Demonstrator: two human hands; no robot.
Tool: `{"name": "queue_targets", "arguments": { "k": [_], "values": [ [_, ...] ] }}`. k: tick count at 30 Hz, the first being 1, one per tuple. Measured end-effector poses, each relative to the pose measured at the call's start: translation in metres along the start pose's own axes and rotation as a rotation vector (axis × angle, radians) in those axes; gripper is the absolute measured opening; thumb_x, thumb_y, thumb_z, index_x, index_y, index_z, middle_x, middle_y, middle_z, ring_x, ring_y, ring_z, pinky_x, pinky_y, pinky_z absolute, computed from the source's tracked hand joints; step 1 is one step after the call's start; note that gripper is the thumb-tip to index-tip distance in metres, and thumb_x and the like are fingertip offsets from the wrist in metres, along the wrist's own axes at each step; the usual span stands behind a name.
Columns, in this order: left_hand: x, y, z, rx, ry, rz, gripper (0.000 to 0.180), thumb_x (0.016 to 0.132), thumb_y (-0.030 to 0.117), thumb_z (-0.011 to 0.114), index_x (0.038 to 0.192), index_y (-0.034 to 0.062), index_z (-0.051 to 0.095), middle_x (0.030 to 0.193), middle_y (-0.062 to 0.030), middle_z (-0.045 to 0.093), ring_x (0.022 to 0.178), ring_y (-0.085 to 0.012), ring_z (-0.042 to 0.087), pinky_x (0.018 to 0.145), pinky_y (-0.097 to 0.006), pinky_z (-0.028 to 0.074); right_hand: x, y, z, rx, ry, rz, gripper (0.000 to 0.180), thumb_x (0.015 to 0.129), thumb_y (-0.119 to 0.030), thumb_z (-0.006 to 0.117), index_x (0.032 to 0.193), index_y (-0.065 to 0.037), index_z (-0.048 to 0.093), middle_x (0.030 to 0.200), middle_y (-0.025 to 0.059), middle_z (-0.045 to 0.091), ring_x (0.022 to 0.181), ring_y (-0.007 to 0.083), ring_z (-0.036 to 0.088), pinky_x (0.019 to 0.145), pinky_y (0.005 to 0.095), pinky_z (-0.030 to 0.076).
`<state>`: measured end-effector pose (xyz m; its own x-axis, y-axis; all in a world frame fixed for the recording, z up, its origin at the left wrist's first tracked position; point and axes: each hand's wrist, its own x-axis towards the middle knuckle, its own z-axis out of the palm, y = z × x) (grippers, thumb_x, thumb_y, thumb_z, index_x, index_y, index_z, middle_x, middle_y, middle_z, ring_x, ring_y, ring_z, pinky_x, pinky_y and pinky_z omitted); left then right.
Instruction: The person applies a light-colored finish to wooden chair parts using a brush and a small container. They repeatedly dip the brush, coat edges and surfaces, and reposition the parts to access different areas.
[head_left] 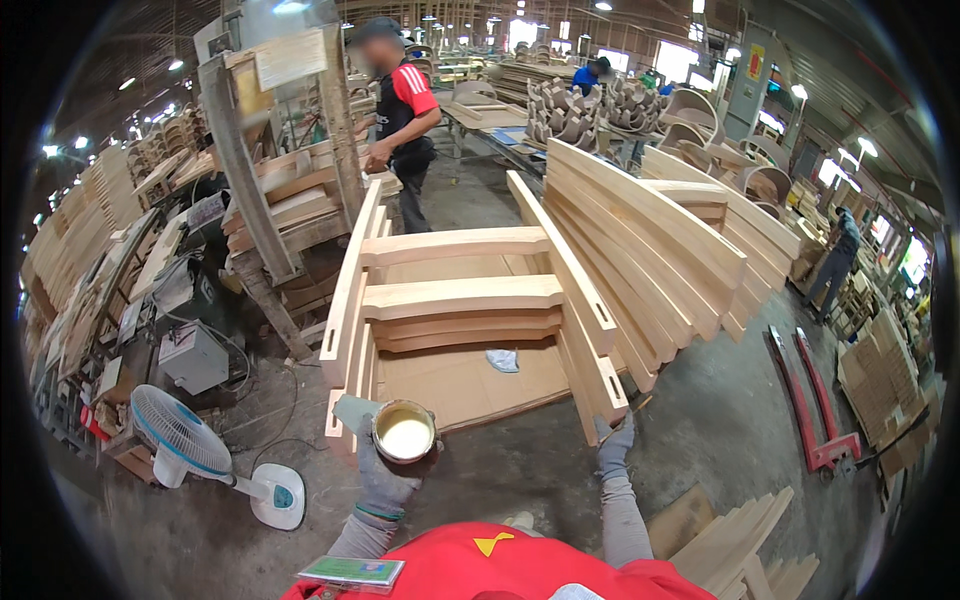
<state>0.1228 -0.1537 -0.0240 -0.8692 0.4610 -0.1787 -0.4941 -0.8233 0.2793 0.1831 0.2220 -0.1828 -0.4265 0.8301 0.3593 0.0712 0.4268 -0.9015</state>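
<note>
My left hand [385, 482], in a grey glove, is closed around a round pot [404, 432] of creamy white liquid. Beside the pot's rim is a pale grey-green flat piece I cannot make out. My right hand [616, 446], also gloved, is closed at the near end of the right rail of a pale wooden frame [455, 292]. A thin stick-like thing [643, 402] shows just past its fingers; its kind is unclear. The frame has two long slotted side rails joined by curved crosspieces, and lies on similar frames stacked over cardboard [470, 385].
More curved wooden frames [640, 250] lean in a row at the right. A white fan [180, 430] stands on the floor at the left, near cables. A red pallet jack [815, 410] is at the far right. A co-worker [400, 120] stands beyond the frame; wood pieces [735, 545] lie at the lower right.
</note>
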Motion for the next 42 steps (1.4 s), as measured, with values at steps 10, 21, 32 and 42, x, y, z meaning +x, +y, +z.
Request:
{"name": "queue_targets", "arguments": {
  "k": [10, 21, 32, 42],
  "values": [
    [-0.05, 0.031, -0.036, -0.047, 0.034, 0.062, 0.059, 0.084, 0.056, 0.037, 0.123, 0.0125, 0.043, 0.117, -0.0182, 0.05, 0.096, -0.0354, 0.054, 0.08, -0.047, 0.047, 0.0, -0.006, 0.003, 0.108, -0.017, -0.068, 0.073, 0.062, -0.014, 0.078, 0.122, 0.008, 0.041, 0.105, 0.0126, 0.054, 0.09, 0.0184, 0.052, 0.079, 0.0284, 0.044],
    [-0.061, 0.013, -0.028, -0.067, 0.008, 0.186, 0.059, 0.084, 0.056, 0.037, 0.121, 0.0105, 0.045, 0.114, -0.0169, 0.052, 0.097, -0.0356, 0.053, 0.083, -0.048, 0.045, 0.006, -0.001, -0.012, -0.248, -0.148, 0.017, 0.066, 0.061, -0.024, 0.079, 0.113, 0.004, 0.05, 0.09, 0.0113, 0.059, 0.077, 0.0205, 0.056, 0.069, 0.0301, 0.046],
    [-0.015, -0.066, 0.024, -0.084, -0.062, 0.057, 0.061, 0.084, 0.057, 0.039, 0.119, 0.0069, 0.045, 0.113, -0.0206, 0.05, 0.095, -0.0364, 0.052, 0.082, -0.047, 0.045, 0.032, 0.014, -0.015, -0.034, -0.332, -0.109, 0.061, 0.063, -0.017, 0.074, 0.116, -0.004, 0.047, 0.103, 0.011, 0.057, 0.096, 0.0203, 0.055, 0.084, 0.031, 0.043],
    [-0.038, -0.089, 0.028, -0.025, 0.021, 0.14, 0.055, 0.085, 0.053, 0.038, 0.119, 0.0112, 0.046, 0.115, -0.0185, 0.051, 0.097, -0.0357, 0.052, 0.081, -0.047, 0.045, 0.017, -0.005, -0.009, 0.21, -0.286, -0.127, 0.054, 0.069, -0.013, 0.067, 0.117, -0.005, 0.045, 0.107, 0.0134, 0.056, 0.097, 0.0238, 0.055, 0.085, 0.0329, 0.043]
  ]
}}
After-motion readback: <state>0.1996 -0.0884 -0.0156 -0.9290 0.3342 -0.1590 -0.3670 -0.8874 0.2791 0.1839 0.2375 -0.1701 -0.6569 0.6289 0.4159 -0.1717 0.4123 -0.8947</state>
